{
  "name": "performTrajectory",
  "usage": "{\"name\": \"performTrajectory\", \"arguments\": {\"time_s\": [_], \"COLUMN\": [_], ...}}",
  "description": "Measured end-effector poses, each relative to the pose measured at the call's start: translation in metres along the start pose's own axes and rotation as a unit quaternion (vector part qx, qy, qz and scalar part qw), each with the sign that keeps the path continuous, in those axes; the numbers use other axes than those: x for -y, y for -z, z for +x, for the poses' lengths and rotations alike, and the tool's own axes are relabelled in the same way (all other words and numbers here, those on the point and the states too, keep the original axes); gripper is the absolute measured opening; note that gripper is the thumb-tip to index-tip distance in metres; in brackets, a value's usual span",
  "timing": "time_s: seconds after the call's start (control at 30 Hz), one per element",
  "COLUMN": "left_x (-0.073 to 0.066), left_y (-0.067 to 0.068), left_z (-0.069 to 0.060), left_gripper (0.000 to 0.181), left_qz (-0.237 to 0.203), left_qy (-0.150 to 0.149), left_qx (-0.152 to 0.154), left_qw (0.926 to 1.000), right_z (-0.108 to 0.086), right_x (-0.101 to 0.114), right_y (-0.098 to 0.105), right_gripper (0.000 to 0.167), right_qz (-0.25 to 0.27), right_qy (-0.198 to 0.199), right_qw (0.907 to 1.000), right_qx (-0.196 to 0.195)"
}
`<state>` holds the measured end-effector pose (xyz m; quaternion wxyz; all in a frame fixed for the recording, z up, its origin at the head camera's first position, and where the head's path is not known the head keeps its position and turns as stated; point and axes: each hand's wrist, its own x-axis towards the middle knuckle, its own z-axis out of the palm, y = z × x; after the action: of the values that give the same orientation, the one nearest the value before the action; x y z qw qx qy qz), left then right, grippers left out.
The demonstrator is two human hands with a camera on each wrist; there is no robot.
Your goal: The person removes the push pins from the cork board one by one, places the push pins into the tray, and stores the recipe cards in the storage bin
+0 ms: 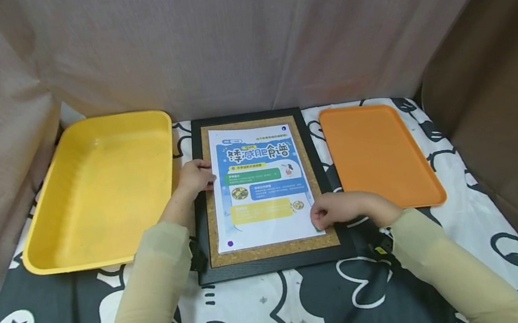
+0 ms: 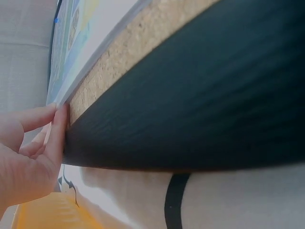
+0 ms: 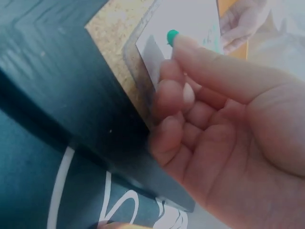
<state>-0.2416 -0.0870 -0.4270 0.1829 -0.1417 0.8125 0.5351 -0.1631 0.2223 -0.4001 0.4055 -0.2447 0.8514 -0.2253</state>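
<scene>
A printed poster sheet (image 1: pixel 268 226), blue, green and yellow with Chinese text, lies on a cork board (image 1: pixel 271 251) in a black frame (image 1: pixel 278 263). At its left edge my left hand (image 1: pixel 195 176) holds the sheet between thumb and fingertips, seen close in the left wrist view. Over the lower right corner my right hand (image 1: pixel 345 208) pinches a green pushpin (image 3: pixel 172 37) against the sheet, its other fingers curled. A purple pushpin (image 1: pixel 230 244) sits at the lower left corner, a dark blue pushpin (image 1: pixel 283 129) at the upper right.
To the left stands a deep yellow tray (image 1: pixel 94 193). A flat orange tray (image 1: pixel 379 155) lies to the right. Everything rests on a black-and-white patterned cloth (image 1: pixel 256 316). Beige curtain fabric (image 1: pixel 222 39) hangs behind, and brown fabric (image 1: pixel 503 94) at the right.
</scene>
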Motion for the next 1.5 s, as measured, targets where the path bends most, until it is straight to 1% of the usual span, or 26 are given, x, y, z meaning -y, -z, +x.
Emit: {"name": "performTrajectory", "arguments": {"time_s": [0.17,0.23,0.33,0.47,0.53,0.77,0.87,1.07,1.27,1.5], "left_x": [-0.002,-0.002,-0.003,-0.003,-0.003,-0.003,-0.003,-0.002,0.001,0.003], "left_y": [0.001,0.002,0.002,0.003,0.003,0.002,0.002,0.001,0.0,-0.002], "left_z": [-0.002,-0.003,-0.003,-0.004,-0.004,-0.004,-0.004,-0.004,-0.001,0.001], "left_gripper": [0.038,0.038,0.039,0.04,0.04,0.04,0.04,0.04,0.04,0.04], "left_qz": [0.003,0.003,0.002,0.001,0.0,0.001,0.001,-0.003,-0.002,-0.004], "left_qy": [0.006,0.006,0.005,0.001,-0.001,0.001,0.002,0.001,-0.003,-0.006], "left_qx": [-0.002,-0.002,-0.002,-0.003,-0.002,-0.002,-0.003,-0.004,-0.002,-0.002], "left_qw": [1.0,1.0,1.0,1.0,1.0,1.0,1.0,1.0,1.0,1.0], "right_z": [-0.007,-0.011,-0.016,-0.022,-0.026,-0.036,-0.038,-0.043,-0.045,-0.047], "right_x": [-0.004,-0.005,-0.006,-0.009,-0.01,-0.014,-0.015,-0.018,-0.025,-0.039], "right_y": [0.007,0.011,0.019,0.029,0.034,0.047,0.051,0.059,0.068,0.081], "right_gripper": [0.013,0.014,0.015,0.016,0.016,0.018,0.018,0.019,0.019,0.025], "right_qz": [0.048,0.059,0.072,0.074,0.075,0.073,0.068,0.061,0.063,0.064], "right_qy": [0.015,0.016,0.006,-0.004,-0.014,-0.048,-0.055,-0.068,-0.095,-0.128], "right_qw": [0.9977,0.9958,0.9915,0.9847,0.9814,0.9699,0.9666,0.9626,0.956,0.9483], "right_qx": [-0.045,-0.069,-0.108,-0.157,-0.176,-0.227,-0.241,-0.255,-0.27,-0.284]}}
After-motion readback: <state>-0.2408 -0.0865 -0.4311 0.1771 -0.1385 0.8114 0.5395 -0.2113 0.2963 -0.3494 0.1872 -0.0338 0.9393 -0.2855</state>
